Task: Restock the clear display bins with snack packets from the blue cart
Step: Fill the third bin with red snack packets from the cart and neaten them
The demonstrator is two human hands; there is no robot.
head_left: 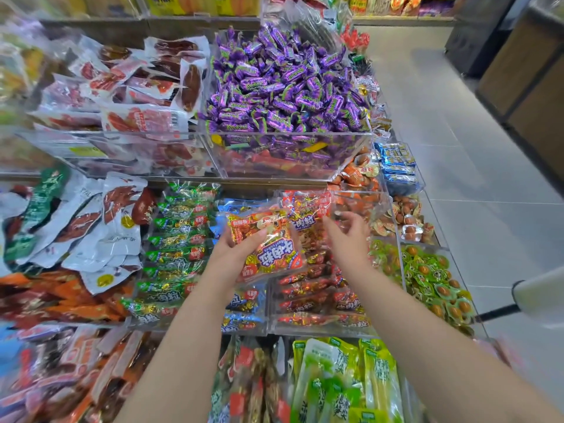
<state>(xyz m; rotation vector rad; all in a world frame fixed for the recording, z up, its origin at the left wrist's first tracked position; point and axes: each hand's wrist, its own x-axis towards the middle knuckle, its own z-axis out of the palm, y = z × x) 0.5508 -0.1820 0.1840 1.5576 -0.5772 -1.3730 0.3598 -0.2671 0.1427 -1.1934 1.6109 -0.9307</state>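
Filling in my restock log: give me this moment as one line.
left hand: grips red snack packet | right hand: over red-packet bin, grip unclear | packet: not yet in bin

Bare forearms (189,331), left hand (235,251), right hand (348,236)

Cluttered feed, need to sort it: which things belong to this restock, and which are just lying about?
In the job: left hand, the red packet it holds, right hand, clear bin of red packets.
Lying about: purple candies, green pouches, white pouches.
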